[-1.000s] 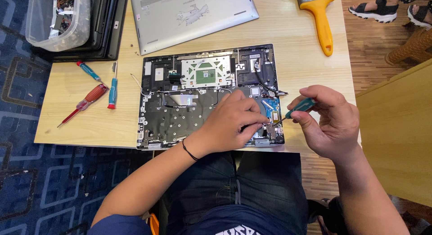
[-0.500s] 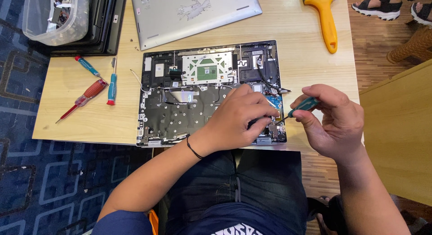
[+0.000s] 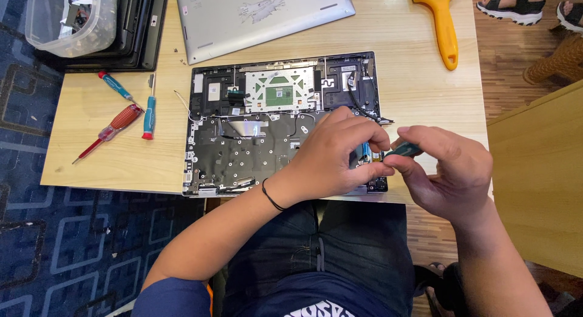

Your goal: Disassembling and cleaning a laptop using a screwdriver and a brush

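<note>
My right hand has its grip pinched on one small teal-handled screwdriver, thumb and fingers closed round the handle, its tip aimed left toward the lower right corner of the opened laptop base. My left hand lies flat on that same corner just left of the grip, fingers curled down onto a small blue part; whether they pinch it or only press on it I cannot tell. I count one base: a dark, open tray with a green board in a pale metal frame at the far side, thin black cables and a white wire across it. Beyond it lies one silver cover panel. Far left of my grip on the wooden surface lie three more screwdrivers: two blue and one red. One yellow-handled brush sits above my right hand, and one clear plastic tub rests on a black laptop at the far left corner.
</note>
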